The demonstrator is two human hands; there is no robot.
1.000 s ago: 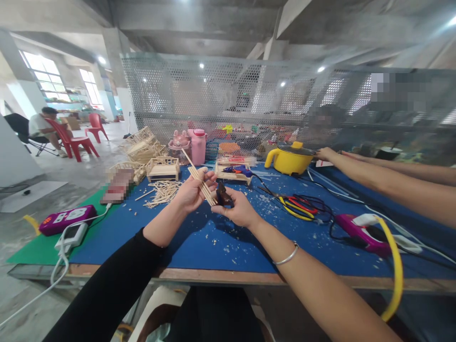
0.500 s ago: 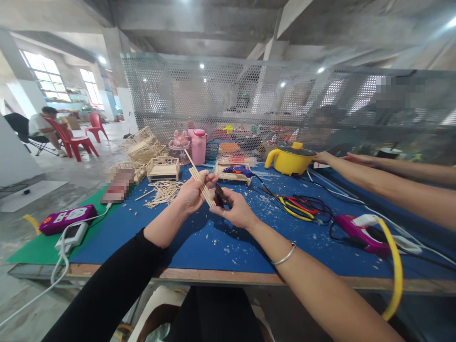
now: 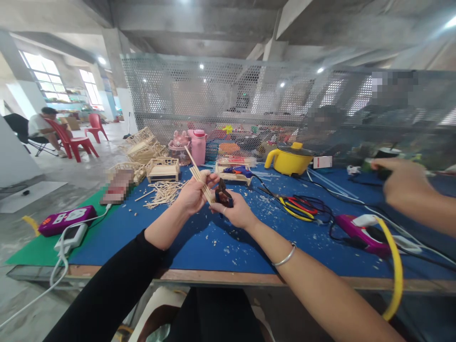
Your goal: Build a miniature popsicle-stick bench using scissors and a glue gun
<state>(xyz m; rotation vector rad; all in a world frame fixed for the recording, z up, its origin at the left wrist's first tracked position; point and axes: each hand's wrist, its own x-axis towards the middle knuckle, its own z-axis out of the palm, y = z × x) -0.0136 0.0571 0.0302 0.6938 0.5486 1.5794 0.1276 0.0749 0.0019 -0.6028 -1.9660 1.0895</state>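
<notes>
Closed around a small bundle of thin wooden sticks (image 3: 203, 184) is my left hand (image 3: 194, 194); one stick pokes out farther than the others at the upper left. My right hand (image 3: 235, 209) grips dark pliers (image 3: 223, 194), and its fingertips are by the lower ends of the sticks. The two hands nearly meet above the blue mat. Short cut sticks (image 3: 164, 194) lie in a loose pile left of my left hand. Behind the hands, a blue glue gun (image 3: 238, 170) rests on a small wooden frame (image 3: 245, 180).
Small wooden bed-like models (image 3: 163, 168) stand at the back left, near a pink bottle (image 3: 198, 147). A yellow electric pot (image 3: 290, 159), cables and a purple power strip (image 3: 361, 232) are on the right. Another person's arm (image 3: 409, 190) reaches in there. A phone (image 3: 119, 185) lies left.
The pliers have turned in my right hand, showing more of their dark head. The other person's hands have left the yellow pot; one arm now reaches farther right, blurred.
</notes>
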